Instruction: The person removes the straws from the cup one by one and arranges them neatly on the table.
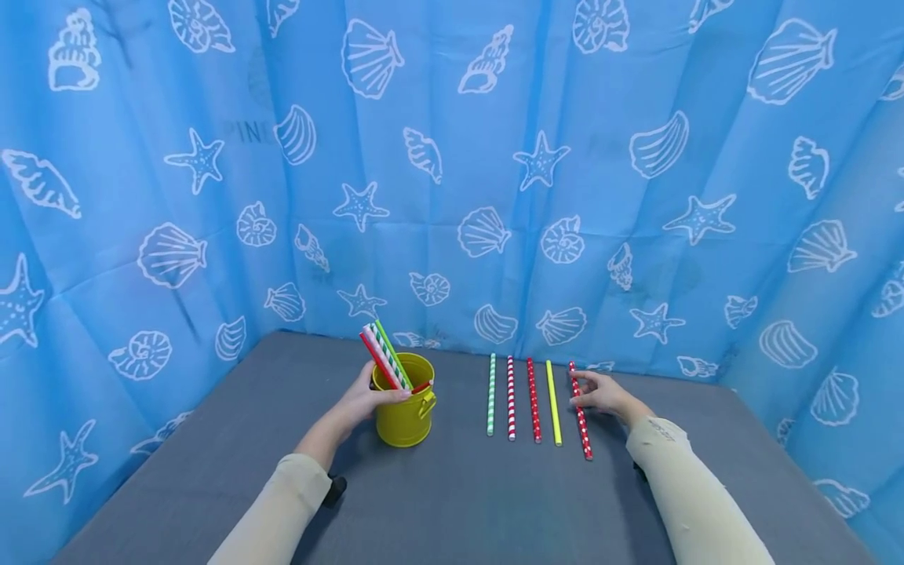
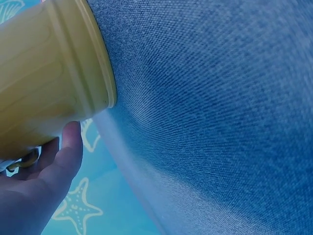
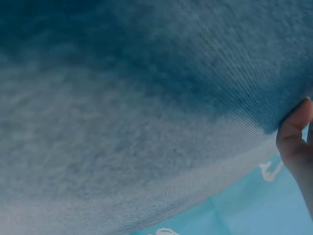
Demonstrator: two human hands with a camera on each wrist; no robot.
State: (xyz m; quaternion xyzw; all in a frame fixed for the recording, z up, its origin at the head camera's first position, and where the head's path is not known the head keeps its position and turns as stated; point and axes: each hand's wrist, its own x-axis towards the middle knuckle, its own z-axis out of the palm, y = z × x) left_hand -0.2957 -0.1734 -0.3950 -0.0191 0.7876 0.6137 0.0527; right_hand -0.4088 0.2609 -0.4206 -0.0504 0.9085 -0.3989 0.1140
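Note:
In the head view my left hand (image 1: 367,400) grips a yellow metal bucket (image 1: 402,424) at its upper side, thumb along the rim. Several paper straws (image 1: 384,357) lean in it, red, pink, green-striped and green. The left wrist view shows the fingers of the left hand (image 2: 46,181) against the bucket wall (image 2: 54,63). My right hand (image 1: 603,392) touches a red straw with white dots (image 1: 582,428), thumb and forefinger spread apart along it. Only part of the right hand (image 3: 296,139) shows in the right wrist view; the straw is hidden there.
Left of the dotted straw lie a yellow straw (image 1: 553,404), another red dotted straw (image 1: 533,400), a red-and-white striped straw (image 1: 511,396) and a green-striped straw (image 1: 491,396), roughly parallel on the grey table (image 1: 459,502). A blue shell-patterned curtain (image 1: 452,196) hangs behind.

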